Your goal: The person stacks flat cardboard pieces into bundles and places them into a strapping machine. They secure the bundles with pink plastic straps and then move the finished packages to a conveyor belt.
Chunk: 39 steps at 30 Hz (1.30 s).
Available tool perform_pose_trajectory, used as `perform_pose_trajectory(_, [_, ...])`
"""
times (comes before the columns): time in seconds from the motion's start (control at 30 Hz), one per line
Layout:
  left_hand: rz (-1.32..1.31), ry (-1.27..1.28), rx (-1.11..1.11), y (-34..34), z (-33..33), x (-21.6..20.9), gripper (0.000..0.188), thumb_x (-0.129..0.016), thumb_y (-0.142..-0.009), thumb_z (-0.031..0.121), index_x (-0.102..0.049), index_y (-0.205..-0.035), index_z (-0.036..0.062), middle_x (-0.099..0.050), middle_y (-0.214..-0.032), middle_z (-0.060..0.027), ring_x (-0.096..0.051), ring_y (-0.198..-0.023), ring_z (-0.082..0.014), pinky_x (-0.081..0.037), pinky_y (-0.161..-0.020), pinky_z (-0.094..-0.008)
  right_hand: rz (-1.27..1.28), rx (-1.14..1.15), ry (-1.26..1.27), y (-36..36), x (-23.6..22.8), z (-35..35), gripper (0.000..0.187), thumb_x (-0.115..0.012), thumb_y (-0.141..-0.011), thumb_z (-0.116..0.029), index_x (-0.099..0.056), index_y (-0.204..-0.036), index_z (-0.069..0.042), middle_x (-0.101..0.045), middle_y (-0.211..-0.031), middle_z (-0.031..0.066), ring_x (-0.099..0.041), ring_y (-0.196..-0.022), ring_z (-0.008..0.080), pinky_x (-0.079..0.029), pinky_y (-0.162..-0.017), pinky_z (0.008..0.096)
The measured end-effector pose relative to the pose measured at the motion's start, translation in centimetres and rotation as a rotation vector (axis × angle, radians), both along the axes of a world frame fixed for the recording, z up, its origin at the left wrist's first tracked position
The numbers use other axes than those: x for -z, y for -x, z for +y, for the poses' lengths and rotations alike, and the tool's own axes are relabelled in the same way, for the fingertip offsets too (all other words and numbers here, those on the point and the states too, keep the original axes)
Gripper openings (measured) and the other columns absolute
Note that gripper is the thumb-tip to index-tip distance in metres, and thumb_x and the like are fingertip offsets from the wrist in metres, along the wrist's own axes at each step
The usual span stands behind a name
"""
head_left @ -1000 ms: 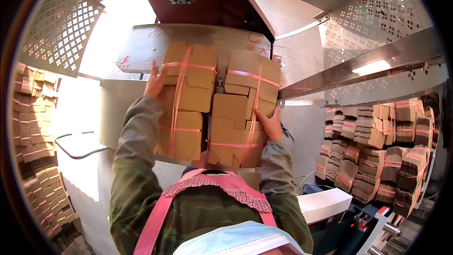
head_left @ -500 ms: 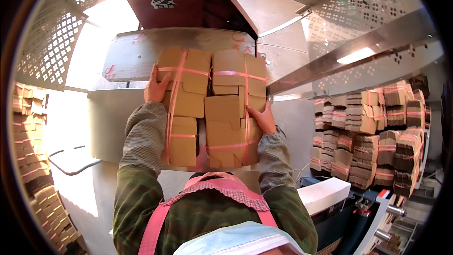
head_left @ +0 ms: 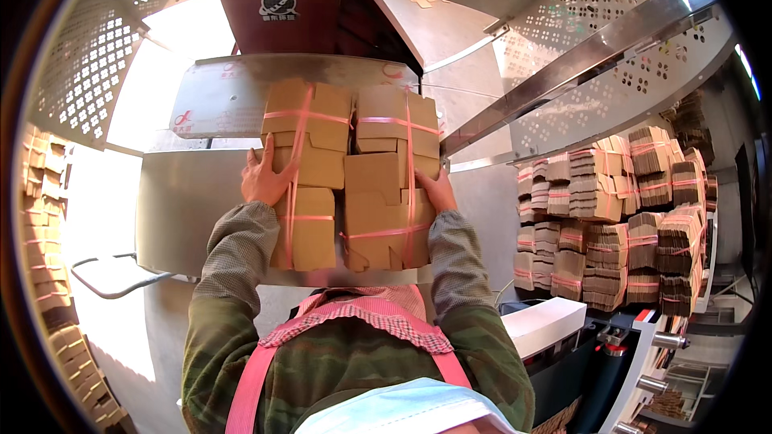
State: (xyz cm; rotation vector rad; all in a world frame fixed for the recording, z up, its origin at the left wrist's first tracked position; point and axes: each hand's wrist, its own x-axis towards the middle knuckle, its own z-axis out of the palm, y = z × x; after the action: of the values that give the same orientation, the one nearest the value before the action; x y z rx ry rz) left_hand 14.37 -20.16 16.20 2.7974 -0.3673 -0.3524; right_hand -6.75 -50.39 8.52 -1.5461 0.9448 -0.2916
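Several stacks of folded brown cardboard, tied with pink straps, lie on a metal worktop in front of me. They form a left bundle [head_left: 310,165] and a right bundle [head_left: 378,213], with a narrow gap between them. My left hand [head_left: 267,178] rests at the left bundle's outer edge, its fingers spread and its thumb against the cardboard. On the other side, my right hand [head_left: 438,190] grips the right bundle's outer edge, thumb on top. Its other fingers are partly hidden along the side. Both bundles lie flat.
A dark red machine column [head_left: 277,4] stands behind the metal worktop [head_left: 177,213]. Perforated metal guards [head_left: 563,12] curve around, with a steel bar [head_left: 579,64] at right. Strapped cardboard piles [head_left: 607,217] stand at right and more [head_left: 48,217] at left. A white box-shaped part [head_left: 543,325] is near right.
My left hand has slid nearer to me along the left bundle's edge, and its fingers have spread. My right hand stays at the right bundle. The view has shifted slightly.
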Motion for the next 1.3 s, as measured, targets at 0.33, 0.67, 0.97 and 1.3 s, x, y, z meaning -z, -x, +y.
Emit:
perform_pose_trajectory(0.33, [-0.031, -0.021, -0.024, 0.3, -0.5, -0.4, 0.083, -0.052, -0.076, 0.067, -0.025, -0.145, 0.0312, -0.026, -0.144, -0.0277, -0.037, -0.125, -0.0456, -0.037, -0.101, -0.0446, 0.085, -0.048, 0.087, 0.6, 1.6, -0.5, 0.080, -0.074, -0.072, -0.044, -0.042, -0.126, 0.005, -0.057, -0.117, 0.0214, -0.057, -0.107, 0.0304, -0.044, -0.090, 0.0362])
perform_pose_trajectory(0.67, [-0.051, -0.079, -0.017, 0.3, -0.4, 0.1, 0.085, -0.054, -0.076, 0.066, -0.023, -0.146, 0.0307, -0.029, -0.143, -0.0276, -0.040, -0.123, -0.0465, -0.040, -0.098, -0.0453, -0.007, -0.038, 0.036, 0.3, 1.4, -0.4, 0.077, -0.075, -0.074, -0.038, -0.041, -0.127, 0.005, -0.056, -0.117, 0.0216, -0.056, -0.107, 0.0289, -0.044, -0.091, 0.0350])
perform_pose_trajectory(0.97, [-0.094, -0.084, -0.009, 0.0, -0.5, 1.1, 0.084, -0.052, -0.076, 0.069, -0.027, -0.145, 0.0296, -0.029, -0.142, -0.0280, -0.039, -0.123, -0.0460, -0.040, -0.097, -0.0447, -0.091, -0.008, -0.014, -0.2, -1.1, 0.7, 0.068, -0.075, -0.075, -0.031, -0.044, -0.123, 0.005, -0.057, -0.114, 0.0184, -0.057, -0.103, 0.0255, -0.045, -0.088, 0.0339])
perform_pose_trajectory(1.3, [-0.111, -0.099, 0.014, -0.1, -1.8, 1.1, 0.083, -0.058, -0.075, 0.064, -0.027, -0.145, 0.0304, -0.027, -0.143, -0.0281, -0.036, -0.125, -0.0449, -0.039, -0.098, -0.0472, -0.031, -0.018, -0.081, -0.1, -0.8, 0.0, 0.069, -0.075, -0.076, -0.032, -0.041, -0.124, 0.005, -0.057, -0.116, 0.0182, -0.057, -0.103, 0.0256, -0.045, -0.089, 0.0332])
